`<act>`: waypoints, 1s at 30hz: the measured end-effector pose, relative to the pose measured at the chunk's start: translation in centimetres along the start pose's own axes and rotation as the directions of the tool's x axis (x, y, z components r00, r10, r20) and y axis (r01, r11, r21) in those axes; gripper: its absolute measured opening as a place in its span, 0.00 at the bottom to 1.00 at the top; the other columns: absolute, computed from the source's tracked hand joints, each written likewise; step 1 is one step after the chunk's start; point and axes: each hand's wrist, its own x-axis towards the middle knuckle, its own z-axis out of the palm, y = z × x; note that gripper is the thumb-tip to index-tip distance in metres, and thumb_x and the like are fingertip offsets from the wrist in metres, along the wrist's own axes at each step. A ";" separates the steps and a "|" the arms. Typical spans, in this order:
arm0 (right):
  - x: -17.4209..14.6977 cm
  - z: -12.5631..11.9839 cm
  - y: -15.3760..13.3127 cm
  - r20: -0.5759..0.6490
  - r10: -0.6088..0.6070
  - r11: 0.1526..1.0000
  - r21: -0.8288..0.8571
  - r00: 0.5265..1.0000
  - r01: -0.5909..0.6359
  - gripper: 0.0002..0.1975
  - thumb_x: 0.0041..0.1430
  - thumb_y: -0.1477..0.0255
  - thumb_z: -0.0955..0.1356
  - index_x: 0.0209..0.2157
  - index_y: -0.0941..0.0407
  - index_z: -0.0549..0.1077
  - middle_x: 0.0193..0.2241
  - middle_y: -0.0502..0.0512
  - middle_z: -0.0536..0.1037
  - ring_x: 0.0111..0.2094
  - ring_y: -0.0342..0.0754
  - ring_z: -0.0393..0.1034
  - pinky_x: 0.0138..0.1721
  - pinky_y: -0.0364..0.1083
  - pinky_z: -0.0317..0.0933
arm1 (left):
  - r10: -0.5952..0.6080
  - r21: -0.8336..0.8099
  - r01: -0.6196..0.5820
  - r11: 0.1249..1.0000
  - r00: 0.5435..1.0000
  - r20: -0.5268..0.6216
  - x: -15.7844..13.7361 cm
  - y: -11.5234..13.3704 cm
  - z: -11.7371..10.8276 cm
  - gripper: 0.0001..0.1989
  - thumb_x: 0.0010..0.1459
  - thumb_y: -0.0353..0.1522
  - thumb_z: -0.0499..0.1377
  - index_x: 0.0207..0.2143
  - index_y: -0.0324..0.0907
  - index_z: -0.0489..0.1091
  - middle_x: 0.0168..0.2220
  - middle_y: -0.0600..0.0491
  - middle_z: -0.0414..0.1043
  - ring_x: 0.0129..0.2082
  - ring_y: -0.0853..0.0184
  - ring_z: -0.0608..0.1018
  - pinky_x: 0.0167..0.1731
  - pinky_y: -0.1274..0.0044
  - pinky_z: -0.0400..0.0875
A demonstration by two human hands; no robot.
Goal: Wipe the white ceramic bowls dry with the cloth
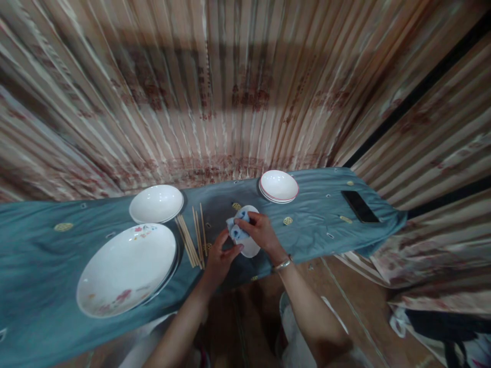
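Over the front edge of the table, my left hand (219,256) grips the left side of a small white dish (251,249), its thumb at the rim. Whether the dish is a bowl or a plate I cannot tell. My right hand (264,232) is closed on a bunched light blue cloth (239,233), which it presses against the dish. The cloth and both hands cover part of the dish. Just left of my left hand lie several wooden chopsticks (187,241), some bunched and some apart.
A large oval floral plate (128,271) sits on another at the left, with a white bowl (156,203) behind it. Red-rimmed bowls (279,185) are stacked at the back. A black phone (359,206) lies right on the green tablecloth (314,220). Curtains (245,102) hang behind.
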 end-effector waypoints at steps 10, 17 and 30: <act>-0.6 -0.6 2.0 0.205 -0.033 0.996 0.088 0.978 0.015 0.14 0.56 0.59 0.67 0.34 0.56 0.74 0.27 0.49 0.76 0.29 0.45 0.69 0.33 0.44 0.65 | 0.051 -0.036 -0.050 0.998 0.999 0.017 0.7 -1.1 -0.7 0.36 0.47 0.37 0.67 0.60 0.42 0.65 0.61 0.45 0.66 0.61 0.53 0.67 0.62 0.63 0.58; -0.6 -0.7 2.0 0.099 -0.290 0.784 -0.545 0.952 0.296 0.17 0.57 0.79 0.61 0.46 0.59 0.72 0.47 0.62 0.76 0.51 0.52 0.68 0.56 0.52 0.59 | 0.041 0.001 -0.041 0.999 0.998 0.045 0.4 -0.5 -0.8 0.35 0.50 0.37 0.66 0.61 0.44 0.64 0.62 0.48 0.64 0.63 0.55 0.64 0.64 0.62 0.54; -1.9 -2.4 2.0 0.352 0.053 0.697 -0.683 0.934 0.218 0.12 0.58 0.77 0.63 0.39 0.57 0.77 0.36 0.55 0.80 0.39 0.49 0.74 0.43 0.45 0.64 | 0.002 0.010 -0.002 1.000 0.999 0.042 0.5 0.0 -0.6 0.37 0.50 0.39 0.66 0.62 0.44 0.62 0.63 0.49 0.63 0.63 0.55 0.65 0.63 0.64 0.57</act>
